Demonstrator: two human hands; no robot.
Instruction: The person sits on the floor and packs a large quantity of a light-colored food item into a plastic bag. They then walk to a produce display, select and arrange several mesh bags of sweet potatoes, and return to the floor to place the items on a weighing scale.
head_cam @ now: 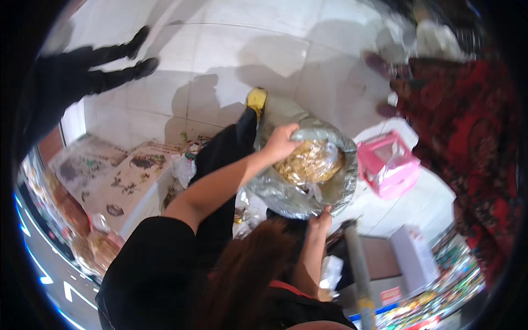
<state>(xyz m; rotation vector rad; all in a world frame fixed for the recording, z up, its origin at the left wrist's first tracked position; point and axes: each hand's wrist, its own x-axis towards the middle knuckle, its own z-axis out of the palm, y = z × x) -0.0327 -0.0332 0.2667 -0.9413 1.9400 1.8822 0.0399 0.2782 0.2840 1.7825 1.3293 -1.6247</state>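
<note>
A grey-green woven plastic sack point(272, 192) stands with its mouth spread wide before me. Inside it lies a clear plastic bag of golden-brown dried goods point(311, 163), whose exact kind I cannot tell. My left hand point(284, 142) grips the sack's rolled rim at the upper left. At the lower edge of the mouth, my right hand point(321, 218) holds the rim, its thumb on top. Just right of the sack is a pink container point(390, 165) with clear plastic about its opening.
A person in black trousers point(111, 74) stands at upper left; another in red patterned clothing point(466, 144) is at right. Printed cartons point(140, 177) lie left, an open cardboard box point(377, 258) and a grey pole point(359, 264) lower right. My yellow shoe point(257, 99) rests on the tiles.
</note>
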